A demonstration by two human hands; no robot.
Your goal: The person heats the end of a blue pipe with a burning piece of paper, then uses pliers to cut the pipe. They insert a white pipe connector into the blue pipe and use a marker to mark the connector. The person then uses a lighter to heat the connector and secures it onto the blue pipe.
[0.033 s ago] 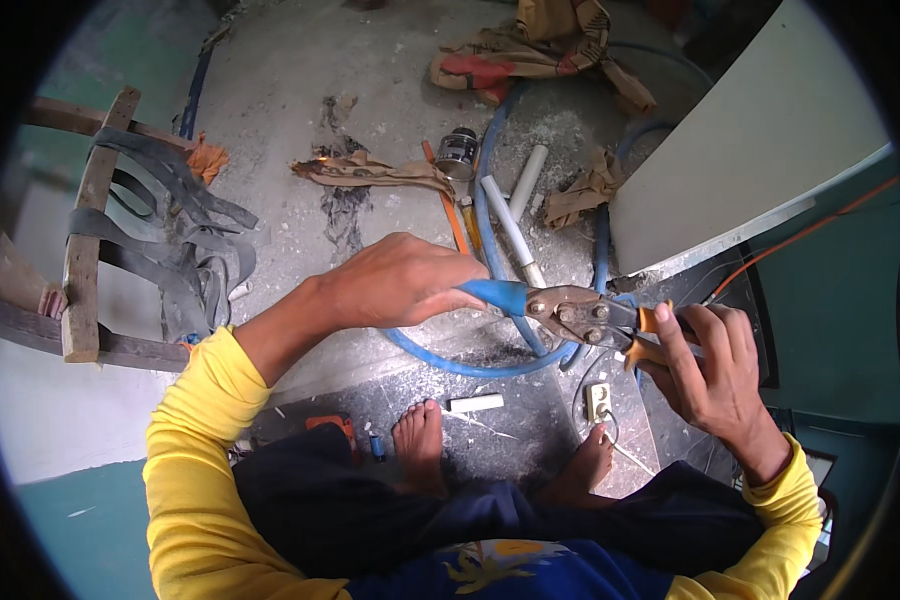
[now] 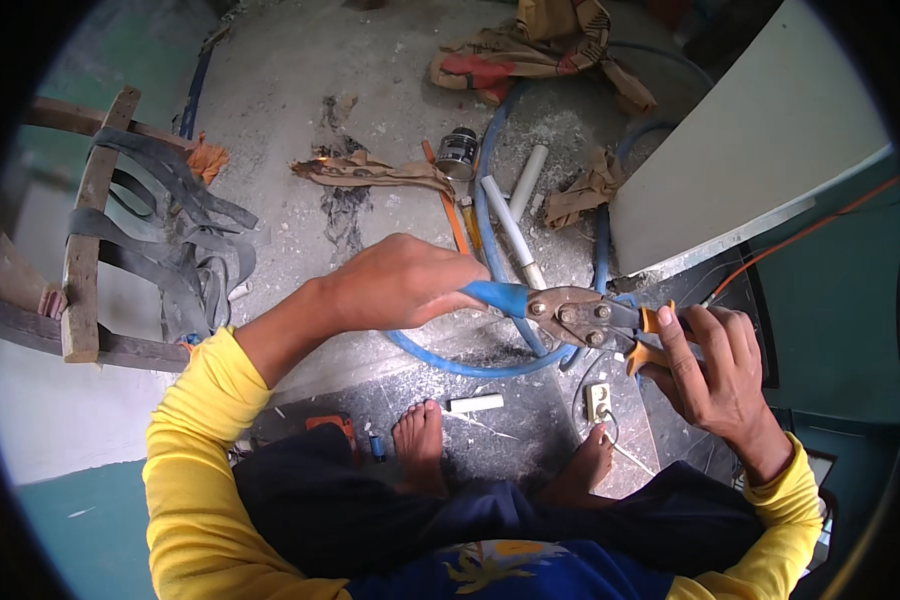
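My left hand [image 2: 410, 285] is closed round the blue handle [image 2: 496, 294] of a pair of metal snips. The snips' bolted head [image 2: 580, 315] points right, toward my right hand. My right hand [image 2: 705, 360] holds an orange-handled tool [image 2: 650, 355], its fingers curled over the handles. The two tools meet or overlap at the snips' jaws; I cannot make out exactly how they touch. Both are raised above the floor, over my bare feet.
Blue hose [image 2: 470, 368] loops over the dusty floor among white pipes [image 2: 510, 225], a metal can [image 2: 457, 154] and torn brown paper [image 2: 490, 65]. A wooden frame with straps [image 2: 80, 290] stands left, a pale panel [image 2: 730, 160] right. A socket strip [image 2: 598, 398] lies by my right foot.
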